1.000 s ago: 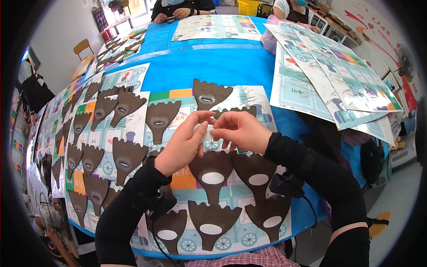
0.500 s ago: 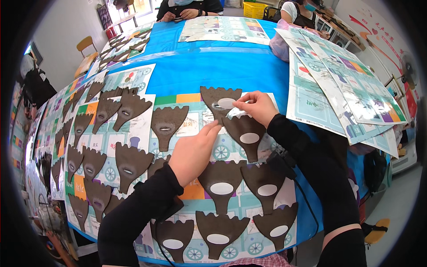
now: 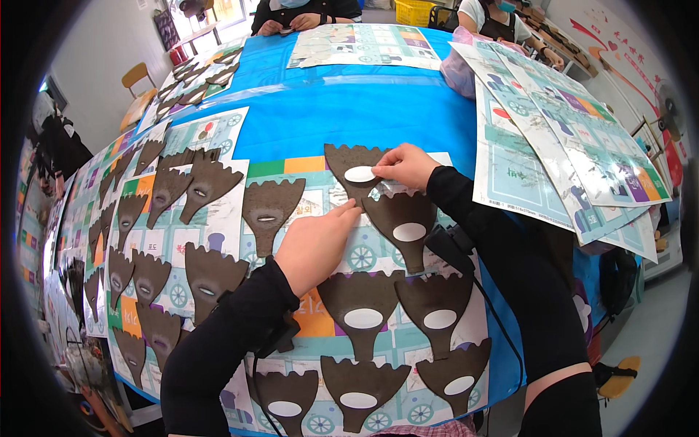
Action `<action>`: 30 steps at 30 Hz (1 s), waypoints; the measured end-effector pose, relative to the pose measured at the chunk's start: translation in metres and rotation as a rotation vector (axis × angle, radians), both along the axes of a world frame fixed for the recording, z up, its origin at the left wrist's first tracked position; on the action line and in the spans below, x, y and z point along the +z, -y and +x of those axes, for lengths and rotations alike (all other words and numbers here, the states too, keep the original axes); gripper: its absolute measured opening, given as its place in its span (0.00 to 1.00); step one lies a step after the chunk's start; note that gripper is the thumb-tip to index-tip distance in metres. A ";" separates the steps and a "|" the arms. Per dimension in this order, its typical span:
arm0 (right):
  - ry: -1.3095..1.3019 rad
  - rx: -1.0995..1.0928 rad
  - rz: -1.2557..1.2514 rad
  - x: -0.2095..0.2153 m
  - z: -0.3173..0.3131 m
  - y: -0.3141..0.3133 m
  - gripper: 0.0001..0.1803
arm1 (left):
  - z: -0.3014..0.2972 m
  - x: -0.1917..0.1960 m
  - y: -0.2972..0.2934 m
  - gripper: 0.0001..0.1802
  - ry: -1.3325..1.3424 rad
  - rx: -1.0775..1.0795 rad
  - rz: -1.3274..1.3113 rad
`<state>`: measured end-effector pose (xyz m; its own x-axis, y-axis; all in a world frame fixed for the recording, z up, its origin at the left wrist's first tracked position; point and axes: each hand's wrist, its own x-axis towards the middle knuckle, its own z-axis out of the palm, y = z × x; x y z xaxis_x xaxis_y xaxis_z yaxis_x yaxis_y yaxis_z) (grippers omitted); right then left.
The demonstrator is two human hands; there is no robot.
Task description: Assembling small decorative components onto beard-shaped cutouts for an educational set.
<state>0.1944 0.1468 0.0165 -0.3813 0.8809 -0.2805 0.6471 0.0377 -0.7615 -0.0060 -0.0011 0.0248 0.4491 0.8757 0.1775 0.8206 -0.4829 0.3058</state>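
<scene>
My right hand [image 3: 405, 166] pinches the edge of a white oval sticker [image 3: 360, 174] and presses it onto a dark brown fan-shaped cutout [image 3: 349, 166] near the middle of the table. My left hand [image 3: 314, 244] rests flat on the printed paper sheet [image 3: 331, 200] just below that cutout, fingertips pointing toward it. Right below lies another brown cutout [image 3: 402, 222] with a white oval on it. More brown cutouts with white ovals [image 3: 362, 306] lie nearer to me.
Several brown cutouts without white ovals [image 3: 207, 186] cover the left of the blue table [image 3: 342, 109]. A stack of printed sheets [image 3: 553, 131] overhangs at the right. Other people sit at the far end [image 3: 306, 11]. A black cable [image 3: 502, 328] runs along my right sleeve.
My hands have parted and moved away from me: the right hand carried the white oval up to the far cutout and the left hand dropped flat onto the sheet.
</scene>
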 end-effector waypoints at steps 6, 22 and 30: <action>0.008 -0.001 0.046 -0.004 0.003 -0.003 0.16 | 0.003 0.006 0.001 0.21 -0.031 -0.006 -0.022; 0.052 0.052 0.145 -0.007 0.000 -0.004 0.16 | 0.001 0.005 -0.011 0.22 0.035 0.009 0.016; 0.161 0.038 0.111 0.003 -0.004 -0.004 0.18 | -0.005 -0.001 -0.041 0.20 -0.084 0.024 -0.004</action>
<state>0.1902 0.1510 0.0200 -0.3726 0.8958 -0.2422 0.7568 0.1423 -0.6380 -0.0109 0.0395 0.0237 0.4409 0.8872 0.1364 0.8548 -0.4613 0.2375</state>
